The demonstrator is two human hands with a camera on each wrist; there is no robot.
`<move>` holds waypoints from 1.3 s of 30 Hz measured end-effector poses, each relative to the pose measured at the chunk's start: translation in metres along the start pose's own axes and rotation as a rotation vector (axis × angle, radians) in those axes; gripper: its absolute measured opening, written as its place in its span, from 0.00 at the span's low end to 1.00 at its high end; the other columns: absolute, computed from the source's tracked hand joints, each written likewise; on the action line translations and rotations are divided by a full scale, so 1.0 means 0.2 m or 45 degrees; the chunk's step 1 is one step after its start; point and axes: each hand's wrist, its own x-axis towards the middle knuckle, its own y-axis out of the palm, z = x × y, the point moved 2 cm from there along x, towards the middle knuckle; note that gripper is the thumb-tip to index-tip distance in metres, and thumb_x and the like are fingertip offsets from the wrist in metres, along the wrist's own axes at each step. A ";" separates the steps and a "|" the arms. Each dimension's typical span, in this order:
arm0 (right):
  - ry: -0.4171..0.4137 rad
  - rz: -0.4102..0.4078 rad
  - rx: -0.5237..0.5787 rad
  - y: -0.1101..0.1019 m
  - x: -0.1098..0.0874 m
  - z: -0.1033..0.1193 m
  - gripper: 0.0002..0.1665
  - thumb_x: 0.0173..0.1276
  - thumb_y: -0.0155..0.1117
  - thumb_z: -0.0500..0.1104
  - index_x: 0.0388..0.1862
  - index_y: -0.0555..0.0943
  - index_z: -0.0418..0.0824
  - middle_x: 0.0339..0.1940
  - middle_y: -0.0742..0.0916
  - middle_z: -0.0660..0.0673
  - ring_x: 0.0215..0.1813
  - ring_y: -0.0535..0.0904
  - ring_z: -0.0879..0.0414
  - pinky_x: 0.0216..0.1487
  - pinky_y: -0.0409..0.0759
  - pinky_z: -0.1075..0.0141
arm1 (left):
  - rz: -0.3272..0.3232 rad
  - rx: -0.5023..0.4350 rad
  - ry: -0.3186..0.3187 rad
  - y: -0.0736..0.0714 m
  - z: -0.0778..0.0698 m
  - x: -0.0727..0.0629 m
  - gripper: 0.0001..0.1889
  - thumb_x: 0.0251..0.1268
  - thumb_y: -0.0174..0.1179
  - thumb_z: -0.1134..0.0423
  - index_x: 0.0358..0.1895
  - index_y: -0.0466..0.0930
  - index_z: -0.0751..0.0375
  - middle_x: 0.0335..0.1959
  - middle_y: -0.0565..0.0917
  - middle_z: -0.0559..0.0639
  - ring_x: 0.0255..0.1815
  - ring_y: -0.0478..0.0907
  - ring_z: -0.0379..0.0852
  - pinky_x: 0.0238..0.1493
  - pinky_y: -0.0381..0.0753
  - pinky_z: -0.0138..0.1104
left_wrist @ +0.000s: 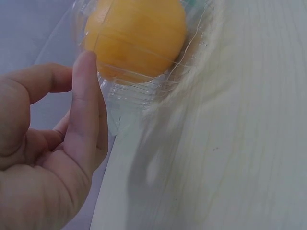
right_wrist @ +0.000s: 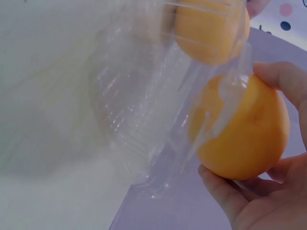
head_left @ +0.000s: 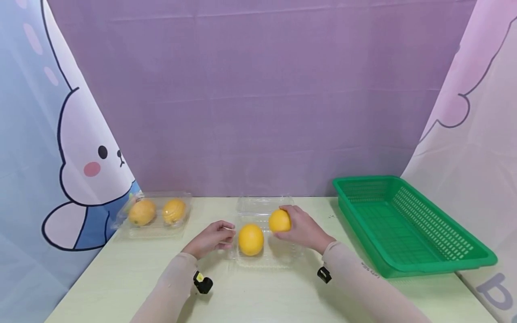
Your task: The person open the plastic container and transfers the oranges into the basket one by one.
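Note:
My right hand (head_left: 300,228) grips an orange (head_left: 279,220) from its right side, thumb below and fingers over the top. The orange is above the right half of an open clear plastic container (head_left: 264,260). In the right wrist view the container wall (right_wrist: 144,120) partly overlaps that orange (right_wrist: 244,129). A second orange (head_left: 251,239) sits in the container's left half. Beside the left edge is my left hand (head_left: 212,240), fingers loosely bent. In the left wrist view, one fingertip of the left hand (left_wrist: 62,124) is right at the clear wall, next to the orange (left_wrist: 139,38) inside.
Back left on the table (head_left: 121,282) stands another clear container (head_left: 157,231) with two oranges, one at left (head_left: 142,212) and one at right (head_left: 174,211). A green plastic basket (head_left: 424,269) stands on the right. A purple cloth (head_left: 266,98) hangs behind the table.

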 end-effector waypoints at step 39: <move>-0.075 -0.057 -0.061 -0.20 0.03 -0.02 0.44 0.57 0.79 0.51 0.68 0.71 0.35 0.58 0.80 0.40 0.49 0.78 0.47 0.50 0.82 0.52 | -0.013 -0.009 -0.001 0.00 0.01 0.01 0.25 0.73 0.60 0.61 0.64 0.66 0.74 0.51 0.75 0.63 0.44 0.76 0.48 0.47 0.84 0.37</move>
